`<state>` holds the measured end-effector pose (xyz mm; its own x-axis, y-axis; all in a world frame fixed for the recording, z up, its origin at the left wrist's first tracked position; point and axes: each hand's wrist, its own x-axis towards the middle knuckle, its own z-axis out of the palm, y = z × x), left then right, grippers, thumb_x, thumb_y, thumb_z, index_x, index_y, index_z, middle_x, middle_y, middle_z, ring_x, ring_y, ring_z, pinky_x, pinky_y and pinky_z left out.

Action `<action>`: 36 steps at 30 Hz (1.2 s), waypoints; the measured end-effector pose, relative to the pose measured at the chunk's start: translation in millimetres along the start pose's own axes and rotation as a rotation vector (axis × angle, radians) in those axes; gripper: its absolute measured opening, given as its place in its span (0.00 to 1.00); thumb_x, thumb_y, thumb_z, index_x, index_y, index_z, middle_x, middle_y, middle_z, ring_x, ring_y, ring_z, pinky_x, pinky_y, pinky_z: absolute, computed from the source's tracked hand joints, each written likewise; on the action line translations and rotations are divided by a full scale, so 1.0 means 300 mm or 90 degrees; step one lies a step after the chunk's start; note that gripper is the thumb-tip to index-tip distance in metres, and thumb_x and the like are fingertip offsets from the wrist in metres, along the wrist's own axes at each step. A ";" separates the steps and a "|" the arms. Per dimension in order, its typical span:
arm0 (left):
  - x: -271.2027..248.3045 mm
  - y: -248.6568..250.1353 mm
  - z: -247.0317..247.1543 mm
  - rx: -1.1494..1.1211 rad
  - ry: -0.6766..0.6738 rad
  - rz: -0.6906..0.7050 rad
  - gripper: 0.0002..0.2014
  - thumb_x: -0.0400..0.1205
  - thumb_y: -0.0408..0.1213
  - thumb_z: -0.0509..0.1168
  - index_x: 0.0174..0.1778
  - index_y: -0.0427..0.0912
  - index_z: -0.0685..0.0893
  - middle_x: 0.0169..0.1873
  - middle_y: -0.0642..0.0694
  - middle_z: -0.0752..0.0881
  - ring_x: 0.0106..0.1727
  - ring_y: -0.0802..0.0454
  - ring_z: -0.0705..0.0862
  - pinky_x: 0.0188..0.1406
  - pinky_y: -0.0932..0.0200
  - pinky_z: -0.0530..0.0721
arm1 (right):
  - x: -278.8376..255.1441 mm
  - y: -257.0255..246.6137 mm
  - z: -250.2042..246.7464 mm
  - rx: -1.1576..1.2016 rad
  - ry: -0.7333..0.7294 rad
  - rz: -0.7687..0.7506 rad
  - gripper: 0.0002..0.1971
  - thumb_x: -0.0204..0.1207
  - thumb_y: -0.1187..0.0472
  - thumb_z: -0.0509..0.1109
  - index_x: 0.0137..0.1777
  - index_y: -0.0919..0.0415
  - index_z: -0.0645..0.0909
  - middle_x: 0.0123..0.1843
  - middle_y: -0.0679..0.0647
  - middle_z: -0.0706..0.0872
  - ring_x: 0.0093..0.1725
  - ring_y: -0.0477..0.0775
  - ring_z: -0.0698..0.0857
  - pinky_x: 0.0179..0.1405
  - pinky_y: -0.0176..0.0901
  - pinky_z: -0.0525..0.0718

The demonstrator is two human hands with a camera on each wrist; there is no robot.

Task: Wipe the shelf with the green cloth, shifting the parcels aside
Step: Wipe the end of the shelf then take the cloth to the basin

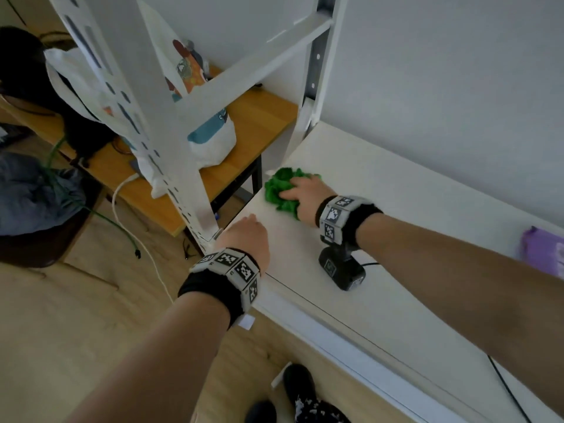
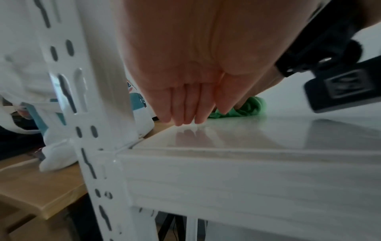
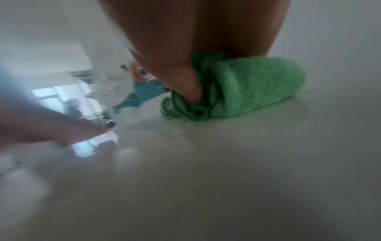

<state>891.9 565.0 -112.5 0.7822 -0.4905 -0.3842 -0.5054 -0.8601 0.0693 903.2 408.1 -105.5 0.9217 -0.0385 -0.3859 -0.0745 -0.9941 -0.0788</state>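
Note:
The white shelf board [image 1: 381, 203] runs from centre to lower right. On its far left end lies the bunched green cloth [image 1: 279, 189], and my right hand [image 1: 300, 192] grips it from above, thumb dug into the folds [image 3: 193, 91]; the cloth [image 3: 247, 91] presses on the board. My left hand [image 1: 247, 232] rests at the shelf's front left corner, fingers straight and together, their tips touching the board [image 2: 185, 120]. It holds nothing. A purple parcel [image 1: 541, 254] sits at the right edge of the shelf, partly cut off.
The white slotted upright [image 1: 171, 166] of the rack stands just left of my left hand. Behind it is a wooden desk [image 1: 259, 117] with white printed bags [image 1: 213, 141]. A white cable [image 1: 122, 196] and a green cable trail over the wooden floor.

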 end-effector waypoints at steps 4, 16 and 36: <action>-0.076 -0.016 0.014 -0.037 -0.023 -0.034 0.18 0.85 0.37 0.52 0.69 0.37 0.75 0.71 0.42 0.75 0.71 0.46 0.76 0.69 0.53 0.75 | -0.208 -0.088 0.113 0.044 0.009 -0.063 0.28 0.81 0.68 0.58 0.79 0.46 0.67 0.86 0.52 0.55 0.84 0.68 0.47 0.85 0.56 0.47; -0.172 -0.065 0.044 -0.030 -0.054 -0.007 0.32 0.83 0.27 0.53 0.84 0.36 0.49 0.85 0.46 0.49 0.85 0.50 0.53 0.82 0.52 0.62 | -0.141 0.051 0.043 0.061 0.017 0.242 0.28 0.78 0.65 0.59 0.79 0.54 0.65 0.81 0.63 0.60 0.80 0.76 0.56 0.82 0.66 0.55; -0.274 -0.153 0.048 -0.017 -0.104 0.012 0.28 0.84 0.25 0.50 0.83 0.35 0.55 0.85 0.44 0.48 0.85 0.48 0.52 0.81 0.52 0.60 | -0.295 -0.269 0.126 0.132 0.011 0.154 0.27 0.80 0.66 0.58 0.79 0.50 0.67 0.84 0.56 0.55 0.82 0.76 0.45 0.81 0.67 0.58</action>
<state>845.5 646.7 -97.4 0.7025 -0.4788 -0.5265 -0.5073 -0.8558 0.1014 813.1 495.6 -99.7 0.8740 -0.2751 -0.4006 -0.3672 -0.9138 -0.1736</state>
